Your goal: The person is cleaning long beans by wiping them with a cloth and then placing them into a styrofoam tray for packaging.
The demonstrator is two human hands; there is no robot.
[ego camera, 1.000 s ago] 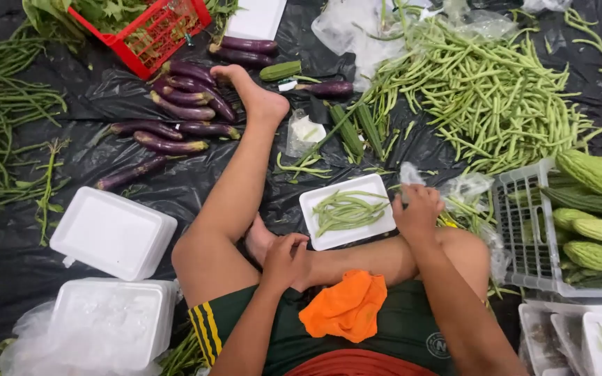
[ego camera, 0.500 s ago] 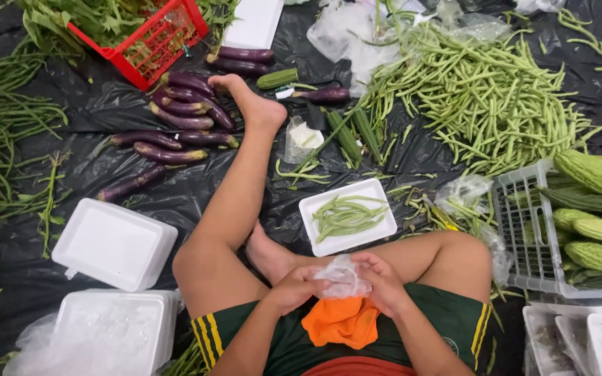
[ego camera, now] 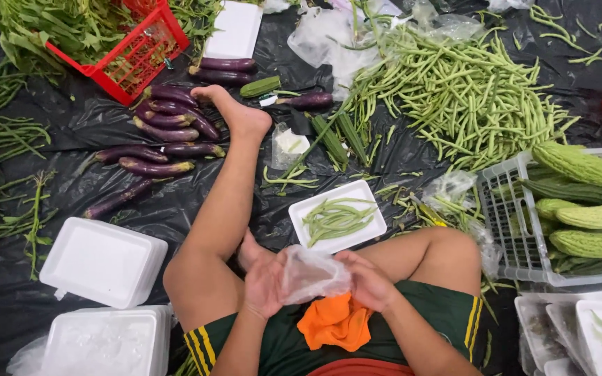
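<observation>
Both hands hold a clear plastic bag [ego camera: 311,273] over my lap. My left hand [ego camera: 265,285] grips its left side and my right hand [ego camera: 368,280] its right side, stretching it between them. Just beyond the bag, a white foam tray [ego camera: 365,197] with a small bunch of green beans [ego camera: 338,218] lies on the black sheet between my legs. An orange cloth [ego camera: 336,324] rests in my lap under the hands. My left leg stretches forward toward the eggplants.
A big heap of green beans [ego camera: 454,94] lies far right. Purple eggplants [ego camera: 168,129] lie far left beside a red crate [ego camera: 130,52] of greens. A white basket [ego camera: 510,223] holds bitter gourds [ego camera: 593,216]. Stacked foam trays [ego camera: 99,261] sit near left.
My right hand left the loose bags by the basket and came back to my lap with a clear bag. My left hand met it, and both now spread the bag.
</observation>
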